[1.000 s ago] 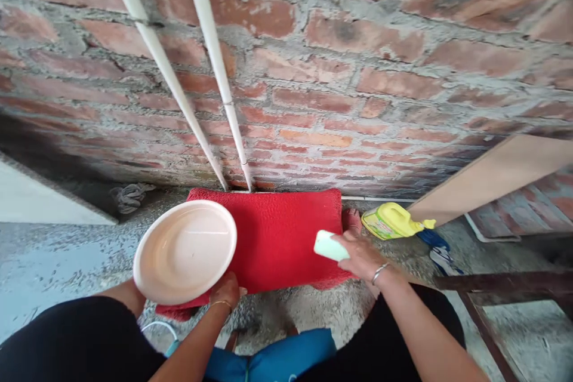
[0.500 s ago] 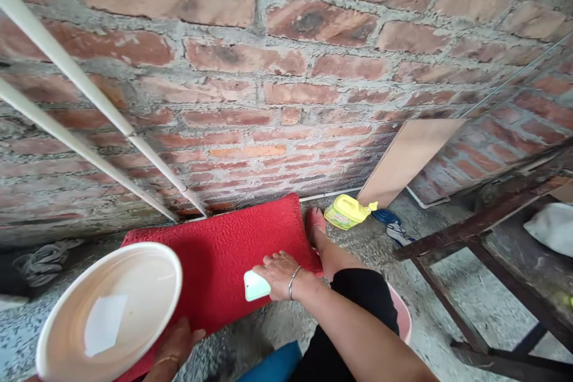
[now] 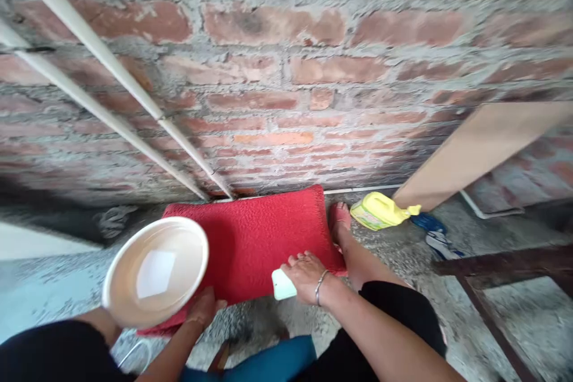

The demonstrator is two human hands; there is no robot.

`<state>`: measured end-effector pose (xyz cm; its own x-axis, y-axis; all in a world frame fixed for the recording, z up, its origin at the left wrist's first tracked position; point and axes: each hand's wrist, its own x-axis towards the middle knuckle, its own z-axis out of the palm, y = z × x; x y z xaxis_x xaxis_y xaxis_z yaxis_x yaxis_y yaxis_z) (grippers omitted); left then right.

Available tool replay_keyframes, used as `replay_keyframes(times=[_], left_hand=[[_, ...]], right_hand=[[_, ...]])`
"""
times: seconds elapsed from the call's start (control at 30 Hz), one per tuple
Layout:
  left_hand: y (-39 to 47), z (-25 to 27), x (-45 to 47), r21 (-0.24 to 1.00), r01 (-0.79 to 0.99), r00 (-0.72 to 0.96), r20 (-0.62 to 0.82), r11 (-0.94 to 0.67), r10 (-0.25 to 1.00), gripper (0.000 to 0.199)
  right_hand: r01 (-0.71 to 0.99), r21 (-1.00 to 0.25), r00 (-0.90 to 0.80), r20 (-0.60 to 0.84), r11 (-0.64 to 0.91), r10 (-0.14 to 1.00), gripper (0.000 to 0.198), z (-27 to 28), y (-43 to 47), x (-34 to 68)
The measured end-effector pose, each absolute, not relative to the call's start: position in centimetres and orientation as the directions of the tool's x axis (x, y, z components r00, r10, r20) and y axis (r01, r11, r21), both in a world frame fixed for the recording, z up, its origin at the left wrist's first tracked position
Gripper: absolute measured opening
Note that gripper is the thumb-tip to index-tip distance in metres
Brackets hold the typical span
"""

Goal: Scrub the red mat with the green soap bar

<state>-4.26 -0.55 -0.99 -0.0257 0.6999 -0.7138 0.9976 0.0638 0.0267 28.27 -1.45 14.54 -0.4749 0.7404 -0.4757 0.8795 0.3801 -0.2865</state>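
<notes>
While right hand [image 3: 304, 277] grasps pale green bar [image 3: 283, 286] at near edge of red mat [image 3: 264, 239], slack fingers could drop it; left hand [image 3: 203, 309] (grip unclear), swinging sideways, could bump basin [image 3: 123, 277].

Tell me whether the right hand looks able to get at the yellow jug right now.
Probably not directly: the right hand holds a pale green object, and the person's right leg stands between that hand and the yellow jug.
</notes>
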Motion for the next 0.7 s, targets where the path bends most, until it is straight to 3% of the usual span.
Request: replay_keyframes(times=[0.33, 0.57, 0.7], left_hand=[[-1.2, -1.0, -3.8, 0.046, 0.978, -0.113, -0.706, 0.205, 0.699, 0.039], [-1.3, -0.4, -3.7, 0.148, 0.946, -0.105, -0.702, 0.289, 0.704, 0.034], [-1.5, -0.7, -3.7, 0.218, 0.914, -0.094, -0.707, 0.342, 0.701, 0.032]], right_hand=[[0.924, -0.198, -0.377, -0.609, 0.327, 0.698, 0.064, 12.1, -0.6, 28.2], [0.955, -0.122, -0.293, -0.544, 0.271, 0.786, 0.067, 7.5, 1.3, 24.9], [0.976, -0.008, -0.189, -0.534, 0.219, 0.824, 0.066, 4.4, 0.6, 23.4]])
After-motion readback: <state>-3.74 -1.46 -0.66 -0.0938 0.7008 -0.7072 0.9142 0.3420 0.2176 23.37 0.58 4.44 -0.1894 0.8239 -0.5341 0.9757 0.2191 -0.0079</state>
